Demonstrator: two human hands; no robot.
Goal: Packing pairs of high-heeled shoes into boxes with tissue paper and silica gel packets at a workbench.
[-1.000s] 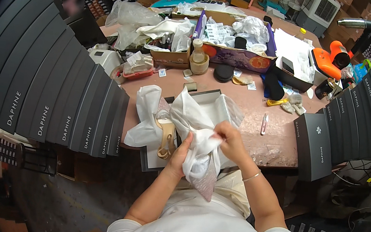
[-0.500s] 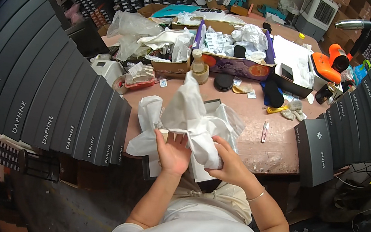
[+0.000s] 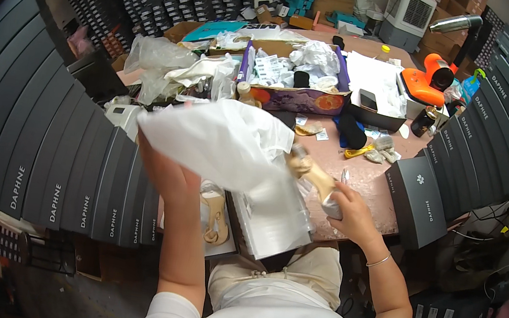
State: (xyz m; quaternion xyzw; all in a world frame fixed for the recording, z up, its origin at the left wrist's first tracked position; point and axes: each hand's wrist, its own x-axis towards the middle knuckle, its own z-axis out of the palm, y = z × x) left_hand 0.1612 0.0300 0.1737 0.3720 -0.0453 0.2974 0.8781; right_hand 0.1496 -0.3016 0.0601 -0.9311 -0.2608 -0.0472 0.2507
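Right grip [image 3: 351,213]: closed on one end of a beige sandal [image 3: 316,175], which slants away from my fingers, up and to the left.
Left grip [image 3: 168,170]: behind white tissue [image 3: 220,148]; my fingers are mostly hidden, so I cannot tell whether they are closed.
Tissue: blurred, spread from my left grip across the space between both grips.
Second sandal [image 3: 216,215]: in the box [image 3: 238,227], nearer my body than my left grip and to its right.
Snips [image 3: 344,175]: on the counter [image 3: 366,173], just beyond my right grip.
Carton [image 3: 302,100]: purple, well beyond both grips.
Grey boxes [image 3: 76,153]: stacked outward of each grip.
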